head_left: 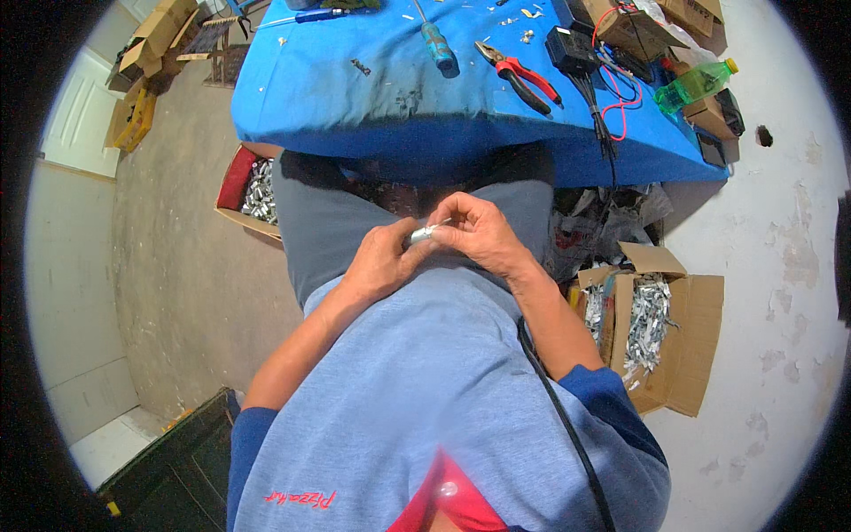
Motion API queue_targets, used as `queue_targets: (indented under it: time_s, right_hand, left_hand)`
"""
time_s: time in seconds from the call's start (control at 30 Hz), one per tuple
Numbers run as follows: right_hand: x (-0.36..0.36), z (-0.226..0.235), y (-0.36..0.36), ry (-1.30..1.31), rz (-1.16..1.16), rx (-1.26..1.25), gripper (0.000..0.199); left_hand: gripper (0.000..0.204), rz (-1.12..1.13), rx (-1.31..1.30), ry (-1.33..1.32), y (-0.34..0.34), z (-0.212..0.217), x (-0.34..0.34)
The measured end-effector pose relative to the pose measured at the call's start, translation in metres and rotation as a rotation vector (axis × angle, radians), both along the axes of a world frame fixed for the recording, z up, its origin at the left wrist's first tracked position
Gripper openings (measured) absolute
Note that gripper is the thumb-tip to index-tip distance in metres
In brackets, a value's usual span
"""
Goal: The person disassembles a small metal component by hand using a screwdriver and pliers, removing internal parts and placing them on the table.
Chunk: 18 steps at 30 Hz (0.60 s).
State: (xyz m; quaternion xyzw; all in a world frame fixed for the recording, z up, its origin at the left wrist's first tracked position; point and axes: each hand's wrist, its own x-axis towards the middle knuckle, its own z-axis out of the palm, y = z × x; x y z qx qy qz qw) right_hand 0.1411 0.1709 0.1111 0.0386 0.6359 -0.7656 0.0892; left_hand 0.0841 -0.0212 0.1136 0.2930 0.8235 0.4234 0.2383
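Above my lap, my left hand (386, 257) is closed around a small silvery cylinder (417, 237), whose end sticks out past the thumb and forefinger. My right hand (480, 234) meets it there, thumb and fingertips pinched together at that end. A thin pale sliver shows between the right fingers, too small to name. Most of the cylinder is hidden in the left palm.
On the blue-covered table (346, 102) ahead lie a teal-handled screwdriver (436, 46), red-and-black pliers (519, 78), a black adapter box (572, 50) with cables and a green bottle (697, 86). Boxes of metal pieces (260, 192) and silvery strips (649, 324) stand below.
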Motion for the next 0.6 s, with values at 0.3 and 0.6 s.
queue_targets:
  time_s: [0.3,0.6]
  right_hand:
    - [0.0,0.001,0.004,-0.06,0.032,-0.148,0.018]
    - [0.0,0.008,0.005,-0.093,0.04,-0.173,0.02]
  left_hand:
    - [0.034,-0.017,0.125,-0.228,-0.002,0.001,0.0]
    - [0.032,-0.002,0.044,-0.136,-0.001,0.0,0.0]
